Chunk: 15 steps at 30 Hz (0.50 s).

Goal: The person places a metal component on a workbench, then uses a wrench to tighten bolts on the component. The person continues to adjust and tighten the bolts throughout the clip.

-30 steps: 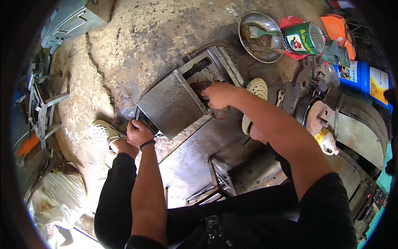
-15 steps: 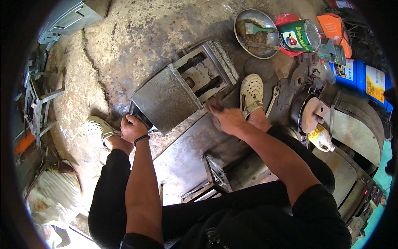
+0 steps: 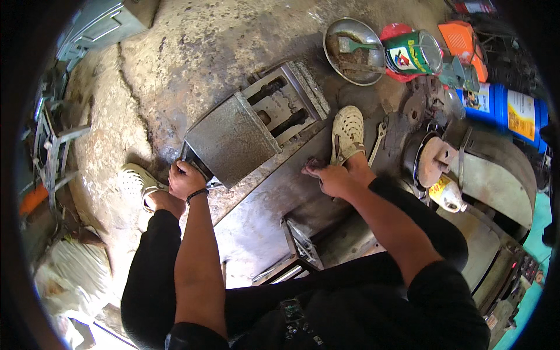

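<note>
A grey metal box-like part (image 3: 232, 143) with a speckled plate over one end lies on the floor between my feet. At its far right end shows an open frame (image 3: 286, 108) with two long dark slots. My left hand (image 3: 185, 181) is closed around the part's near left edge. To the right, my right hand (image 3: 328, 177) is over a metal sheet (image 3: 256, 233), apart from the box-like part. Its fingers are curled together, with dark tips; whether they hold anything small is hidden.
A metal bowl with a brush (image 3: 353, 51), a green can (image 3: 411, 53) and an orange tool case (image 3: 464, 48) stand at the far right. A wrench (image 3: 378, 143) lies beside my right shoe (image 3: 348, 134). Blue containers (image 3: 507, 114) and a bottle (image 3: 448, 194) are further right.
My right hand has drawn back from the edge of the box-like part, toward me and slightly right, and its fingers have curled in. My left hand stays at the same edge.
</note>
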Tool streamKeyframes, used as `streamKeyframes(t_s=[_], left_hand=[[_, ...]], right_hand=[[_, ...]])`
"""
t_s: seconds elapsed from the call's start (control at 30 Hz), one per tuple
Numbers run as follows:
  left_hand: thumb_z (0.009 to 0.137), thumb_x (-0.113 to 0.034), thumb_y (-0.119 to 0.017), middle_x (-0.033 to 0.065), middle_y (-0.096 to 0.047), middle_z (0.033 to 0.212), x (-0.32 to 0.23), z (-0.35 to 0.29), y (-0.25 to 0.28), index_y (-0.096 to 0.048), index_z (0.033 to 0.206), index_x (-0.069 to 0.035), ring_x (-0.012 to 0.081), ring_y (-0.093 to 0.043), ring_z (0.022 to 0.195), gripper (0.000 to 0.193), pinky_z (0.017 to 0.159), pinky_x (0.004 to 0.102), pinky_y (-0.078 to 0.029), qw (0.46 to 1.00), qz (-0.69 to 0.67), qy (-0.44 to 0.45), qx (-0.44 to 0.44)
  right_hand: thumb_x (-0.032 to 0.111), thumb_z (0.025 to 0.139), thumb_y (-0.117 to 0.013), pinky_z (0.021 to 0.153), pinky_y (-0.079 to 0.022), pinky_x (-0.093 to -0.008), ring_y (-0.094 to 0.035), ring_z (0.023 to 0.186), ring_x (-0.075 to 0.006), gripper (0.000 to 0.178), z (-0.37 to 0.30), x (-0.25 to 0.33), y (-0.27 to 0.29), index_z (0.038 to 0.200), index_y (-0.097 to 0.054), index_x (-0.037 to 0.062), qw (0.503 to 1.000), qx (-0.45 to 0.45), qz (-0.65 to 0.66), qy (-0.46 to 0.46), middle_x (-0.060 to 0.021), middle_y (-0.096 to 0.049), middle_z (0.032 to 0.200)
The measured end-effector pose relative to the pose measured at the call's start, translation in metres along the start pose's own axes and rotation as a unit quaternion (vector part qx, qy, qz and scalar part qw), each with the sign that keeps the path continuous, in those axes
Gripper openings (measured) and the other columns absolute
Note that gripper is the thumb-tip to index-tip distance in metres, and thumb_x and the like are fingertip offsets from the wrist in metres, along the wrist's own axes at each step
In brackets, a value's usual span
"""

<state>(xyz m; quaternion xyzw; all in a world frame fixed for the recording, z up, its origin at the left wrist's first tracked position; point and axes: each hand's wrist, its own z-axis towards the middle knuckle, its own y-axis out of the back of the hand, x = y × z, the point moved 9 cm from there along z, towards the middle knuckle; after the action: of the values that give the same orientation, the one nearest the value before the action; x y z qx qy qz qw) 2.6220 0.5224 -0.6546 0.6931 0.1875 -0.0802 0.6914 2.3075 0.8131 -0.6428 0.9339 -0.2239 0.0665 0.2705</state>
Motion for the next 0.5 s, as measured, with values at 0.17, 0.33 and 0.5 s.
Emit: streamKeyframes(t_s=[0.17, 0.33, 0.5], left_hand=[[0.095, -0.045, -0.041, 0.0126, -0.071, 0.105, 0.0, 0.001, 0.001, -0.073, 0.103, -0.011, 0.0349, -0.065, 0.099, 0.048, 0.081, 0.0501, -0.047, 0.999, 0.031, 0.018, 0.011], [0.096, -0.064, -0.036, 0.0169, -0.07, 0.113, 0.016, 0.007, -0.008, -0.071, 0.115, -0.011, 0.038, -0.064, 0.106, 0.066, 0.091, 0.0484, -0.046, 0.991, -0.029, 0.087, 0.103], [0.097, -0.065, -0.034, 0.0227, -0.069, 0.112, 0.047, 0.027, -0.002, -0.066, 0.121, -0.001, 0.0384, -0.064, 0.107, 0.075, 0.091, 0.0454, -0.048, 0.978, -0.117, 0.049, 0.164]], right_hand=[[0.031, 0.091, -0.059, 0.087, -0.052, -0.0483, -0.064, 0.098, -0.0433, 0.063, 0.011, 0.033, -0.02, 0.148, -0.038, 0.0112, 0.972, -0.169, 0.16, -0.017, -0.0262, -0.063, 0.116], [0.037, 0.091, -0.06, 0.083, -0.053, -0.0488, -0.066, 0.092, -0.0423, 0.046, -0.009, 0.056, 0.031, 0.127, -0.061, 0.0077, 0.912, -0.322, 0.25, 0.035, -0.0232, -0.068, 0.1], [0.031, 0.092, -0.061, 0.069, -0.05, -0.0447, -0.067, 0.076, -0.0396, 0.034, -0.086, -0.133, 0.12, 0.094, -0.07, -0.002, 0.668, -0.597, 0.41, -0.172, -0.0223, -0.069, 0.082]])
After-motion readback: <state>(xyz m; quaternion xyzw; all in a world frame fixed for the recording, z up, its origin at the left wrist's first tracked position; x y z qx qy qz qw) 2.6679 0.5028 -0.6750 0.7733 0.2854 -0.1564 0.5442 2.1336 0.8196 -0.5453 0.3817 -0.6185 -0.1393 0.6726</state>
